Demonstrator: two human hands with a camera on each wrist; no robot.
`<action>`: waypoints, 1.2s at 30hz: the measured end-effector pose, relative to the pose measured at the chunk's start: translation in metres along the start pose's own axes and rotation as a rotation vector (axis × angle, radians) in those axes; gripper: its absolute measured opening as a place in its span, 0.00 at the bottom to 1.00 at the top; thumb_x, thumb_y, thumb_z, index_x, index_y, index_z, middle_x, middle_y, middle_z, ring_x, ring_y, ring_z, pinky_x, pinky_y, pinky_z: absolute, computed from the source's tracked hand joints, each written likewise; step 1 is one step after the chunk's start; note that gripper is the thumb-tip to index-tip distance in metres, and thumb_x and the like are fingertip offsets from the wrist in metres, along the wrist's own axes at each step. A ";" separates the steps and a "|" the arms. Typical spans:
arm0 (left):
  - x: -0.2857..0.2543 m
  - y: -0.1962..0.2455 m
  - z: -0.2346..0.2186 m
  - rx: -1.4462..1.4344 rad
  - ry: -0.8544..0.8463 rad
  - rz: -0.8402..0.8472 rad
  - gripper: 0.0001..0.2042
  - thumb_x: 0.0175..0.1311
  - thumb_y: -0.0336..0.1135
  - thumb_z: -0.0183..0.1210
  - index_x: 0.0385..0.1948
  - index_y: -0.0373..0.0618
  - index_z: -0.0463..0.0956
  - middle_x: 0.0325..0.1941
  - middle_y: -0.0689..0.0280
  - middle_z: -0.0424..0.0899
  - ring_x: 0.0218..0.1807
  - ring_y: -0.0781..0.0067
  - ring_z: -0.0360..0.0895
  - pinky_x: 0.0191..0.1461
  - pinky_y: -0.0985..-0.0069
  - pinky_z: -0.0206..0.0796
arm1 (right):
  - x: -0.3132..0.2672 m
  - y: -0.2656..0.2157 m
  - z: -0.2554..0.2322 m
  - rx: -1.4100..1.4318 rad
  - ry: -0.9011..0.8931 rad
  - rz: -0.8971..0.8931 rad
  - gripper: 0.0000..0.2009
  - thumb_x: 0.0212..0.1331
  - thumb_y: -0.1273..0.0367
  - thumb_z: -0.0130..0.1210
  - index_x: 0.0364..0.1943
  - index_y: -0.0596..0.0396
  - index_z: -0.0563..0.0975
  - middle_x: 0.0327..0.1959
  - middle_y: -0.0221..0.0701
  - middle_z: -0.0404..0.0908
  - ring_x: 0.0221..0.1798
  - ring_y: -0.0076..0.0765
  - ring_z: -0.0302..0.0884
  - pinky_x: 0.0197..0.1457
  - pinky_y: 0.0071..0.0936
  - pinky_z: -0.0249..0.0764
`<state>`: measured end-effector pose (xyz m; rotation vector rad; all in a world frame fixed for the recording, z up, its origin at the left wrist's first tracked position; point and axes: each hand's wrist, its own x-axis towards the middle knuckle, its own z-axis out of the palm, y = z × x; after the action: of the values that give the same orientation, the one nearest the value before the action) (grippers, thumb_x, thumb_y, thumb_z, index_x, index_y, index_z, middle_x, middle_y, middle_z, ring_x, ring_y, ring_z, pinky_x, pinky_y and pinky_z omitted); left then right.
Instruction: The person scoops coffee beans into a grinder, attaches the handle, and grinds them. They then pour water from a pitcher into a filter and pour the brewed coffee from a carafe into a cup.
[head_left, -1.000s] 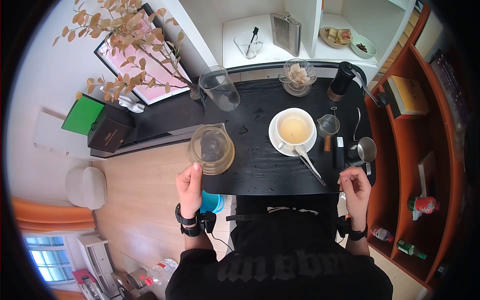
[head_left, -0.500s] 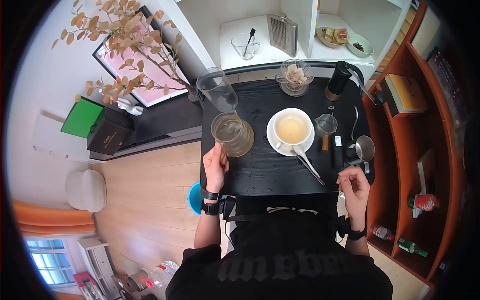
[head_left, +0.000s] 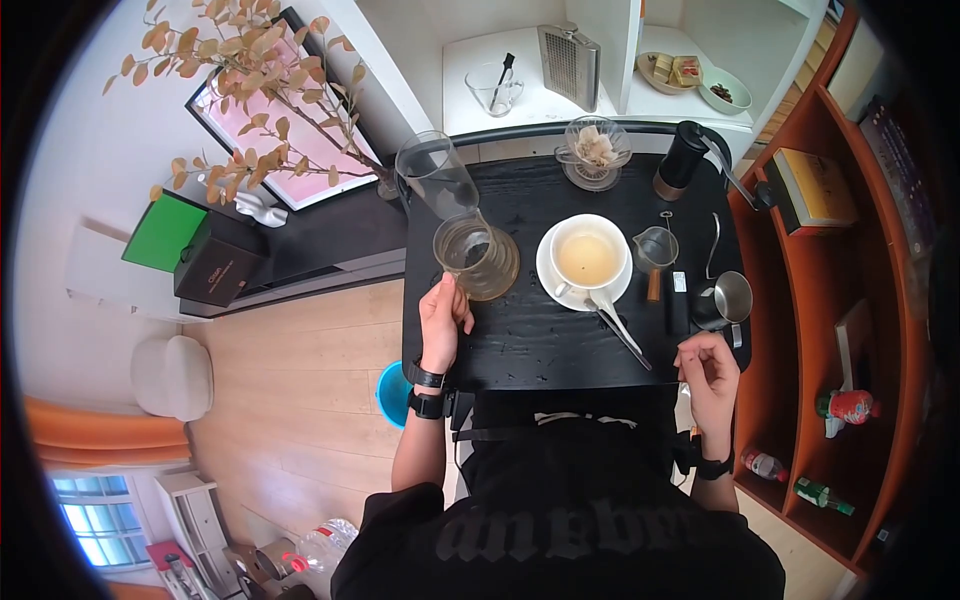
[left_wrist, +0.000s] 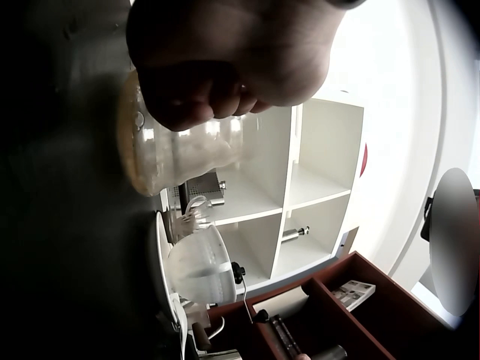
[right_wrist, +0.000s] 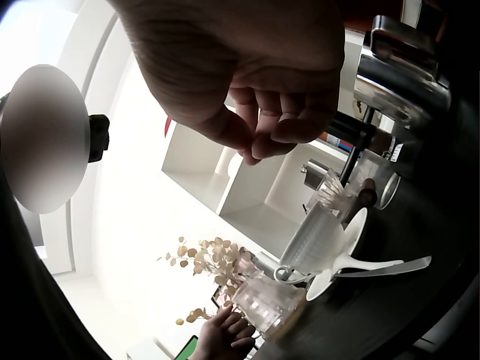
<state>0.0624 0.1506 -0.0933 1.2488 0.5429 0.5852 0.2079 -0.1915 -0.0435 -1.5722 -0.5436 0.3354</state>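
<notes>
My left hand (head_left: 441,314) grips the near side of a clear glass coffee server (head_left: 478,262), whose base sits at the black tabletop in the left wrist view (left_wrist: 146,150). Right of the server stands a white cup (head_left: 588,253) of pale liquid on a saucer (head_left: 548,285), with a white spoon (head_left: 615,318) and a thin metal utensil (head_left: 632,352) beside it. My right hand (head_left: 710,372) hangs over the table's front right edge, fingers loosely curled and holding nothing. Nearest to it is a steel pitcher (head_left: 728,300).
Behind the server stands a tall glass cylinder (head_left: 437,180). A glass dripper (head_left: 594,155) with a used paper filter and a black hand grinder (head_left: 680,165) line the back. Right of the cup lies a small glass measuring jug (head_left: 657,246). A brown bookshelf (head_left: 790,330) borders the right side.
My left hand has carried the glass server from beyond the table's left edge rightward onto the table, setting it nearer the cup. The right hand has stayed in place.
</notes>
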 end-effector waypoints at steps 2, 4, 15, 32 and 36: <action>0.001 0.002 -0.002 0.035 -0.017 -0.012 0.22 0.79 0.47 0.44 0.20 0.50 0.61 0.17 0.75 0.57 0.18 0.84 0.55 0.20 0.83 0.55 | 0.001 0.000 0.001 0.000 -0.005 0.002 0.04 0.66 0.78 0.52 0.40 0.57 0.77 0.29 0.25 0.77 0.27 0.14 0.69 0.32 0.14 0.65; -0.002 0.008 0.000 0.166 0.073 0.014 0.19 0.79 0.46 0.46 0.25 0.48 0.65 0.21 0.74 0.63 0.23 0.85 0.60 0.25 0.83 0.58 | 0.001 -0.002 0.003 0.000 -0.016 -0.002 0.04 0.66 0.78 0.52 0.40 0.57 0.77 0.29 0.25 0.77 0.27 0.14 0.69 0.32 0.14 0.65; -0.054 0.038 -0.013 0.363 0.427 0.292 0.08 0.73 0.37 0.57 0.43 0.45 0.70 0.40 0.71 0.73 0.35 0.86 0.65 0.40 0.84 0.61 | 0.068 -0.054 0.002 -0.321 -0.119 -0.354 0.03 0.64 0.77 0.54 0.38 0.58 0.78 0.28 0.26 0.76 0.29 0.18 0.70 0.33 0.17 0.65; -0.110 0.051 -0.022 0.257 0.461 0.329 0.10 0.70 0.34 0.59 0.45 0.43 0.69 0.46 0.67 0.76 0.39 0.82 0.70 0.44 0.82 0.64 | 0.323 -0.027 0.096 -1.197 -0.524 -0.087 0.53 0.35 0.52 0.71 0.71 0.57 0.60 0.66 0.51 0.68 0.67 0.56 0.69 0.70 0.38 0.68; -0.116 0.052 -0.026 0.254 0.468 0.335 0.10 0.70 0.34 0.59 0.45 0.42 0.69 0.46 0.67 0.76 0.39 0.82 0.71 0.44 0.82 0.64 | 0.312 -0.060 0.100 -1.203 -0.465 -0.234 0.51 0.36 0.54 0.70 0.70 0.56 0.61 0.65 0.51 0.70 0.65 0.56 0.71 0.68 0.38 0.69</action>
<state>-0.0462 0.1015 -0.0417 1.4626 0.8225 1.1342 0.4091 0.0589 0.0428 -2.5510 -1.4552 0.1818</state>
